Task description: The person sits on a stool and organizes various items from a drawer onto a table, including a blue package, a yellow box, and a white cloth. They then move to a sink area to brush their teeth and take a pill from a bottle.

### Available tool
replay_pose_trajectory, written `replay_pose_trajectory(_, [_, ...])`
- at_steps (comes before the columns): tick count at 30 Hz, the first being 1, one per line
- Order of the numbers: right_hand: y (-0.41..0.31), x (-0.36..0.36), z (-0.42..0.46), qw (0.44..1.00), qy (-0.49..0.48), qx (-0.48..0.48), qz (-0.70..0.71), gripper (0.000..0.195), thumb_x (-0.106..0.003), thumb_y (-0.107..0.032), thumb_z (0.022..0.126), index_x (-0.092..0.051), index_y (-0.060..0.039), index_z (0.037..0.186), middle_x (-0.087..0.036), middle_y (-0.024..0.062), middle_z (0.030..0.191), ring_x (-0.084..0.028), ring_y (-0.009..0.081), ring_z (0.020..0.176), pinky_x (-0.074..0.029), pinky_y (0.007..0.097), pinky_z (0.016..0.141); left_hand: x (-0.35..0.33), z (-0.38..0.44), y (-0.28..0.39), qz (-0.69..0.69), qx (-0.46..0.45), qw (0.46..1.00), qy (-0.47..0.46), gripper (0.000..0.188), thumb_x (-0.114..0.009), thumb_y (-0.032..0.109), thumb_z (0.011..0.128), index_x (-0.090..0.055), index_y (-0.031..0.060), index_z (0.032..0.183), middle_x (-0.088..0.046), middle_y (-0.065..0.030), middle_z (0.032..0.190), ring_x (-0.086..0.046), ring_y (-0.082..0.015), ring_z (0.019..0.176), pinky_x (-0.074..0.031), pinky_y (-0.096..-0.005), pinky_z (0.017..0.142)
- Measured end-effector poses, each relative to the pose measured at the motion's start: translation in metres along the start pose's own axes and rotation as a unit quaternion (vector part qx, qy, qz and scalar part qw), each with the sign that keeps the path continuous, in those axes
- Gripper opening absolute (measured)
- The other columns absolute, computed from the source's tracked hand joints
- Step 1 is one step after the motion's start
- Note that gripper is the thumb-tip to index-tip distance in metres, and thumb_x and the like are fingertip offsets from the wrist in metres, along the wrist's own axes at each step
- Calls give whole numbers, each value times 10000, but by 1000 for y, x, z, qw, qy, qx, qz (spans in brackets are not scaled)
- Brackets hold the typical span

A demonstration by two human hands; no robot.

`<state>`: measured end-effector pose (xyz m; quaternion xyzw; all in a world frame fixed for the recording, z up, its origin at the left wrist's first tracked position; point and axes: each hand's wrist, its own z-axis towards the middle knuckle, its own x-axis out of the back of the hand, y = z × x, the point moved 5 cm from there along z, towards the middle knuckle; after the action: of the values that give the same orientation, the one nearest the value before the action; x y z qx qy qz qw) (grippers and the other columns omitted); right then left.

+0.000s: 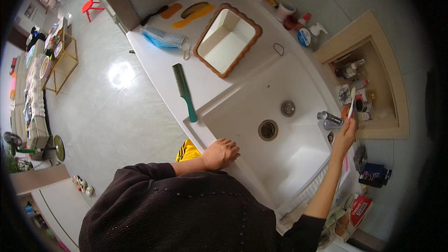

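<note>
My right hand (344, 136) reaches to the wall side of the white sink (241, 112), near the chrome faucet (330, 119). Its fingers are closed on a toothbrush (351, 103) with white bristles and a pinkish handle, held head up in front of the wall niche. My left hand (221, 154) rests on the sink's front rim, with its fingers curled and nothing visible in them. A green comb (183, 92) lies to the left, its handle end at the basin's corner. The basin has two drain openings, the larger drain (268, 130) nearer to me.
On the white counter lie a brown scalloped-frame mirror (227, 40), a blue face mask (162, 38), a yellow comb (194, 15) and a hair tie (279, 49). The recessed niche (402, 112) holds several bottles. A dark blue box (373, 175) and a red box (360, 210) stand at the right.
</note>
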<state>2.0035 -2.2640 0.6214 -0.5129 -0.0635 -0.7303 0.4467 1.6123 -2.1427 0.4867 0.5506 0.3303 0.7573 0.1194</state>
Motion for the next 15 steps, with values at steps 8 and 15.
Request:
replay_pose_trajectory(8, [-68,-12,-157,959,-69,-168,219,165,-560,-142,993,-603,-23,1099,-712,103,928,-631,129,658,-476,244,498,0,0,3,-7,1,1000,8,179,-676,184,853,-591,37,796,-613,-110,819,-629,-288,818,-500,-389,757])
replay_pose_trajectory(15, [-45,-40,-274,934,-272,-203,107,154,-619,-187,944,-591,-52,1013,-663,117,754,-635,271,651,-499,389,631,2,4,4,-25,-15,1000,10,155,-684,152,830,-585,42,785,-613,-122,786,-626,-313,795,-505,-409,733])
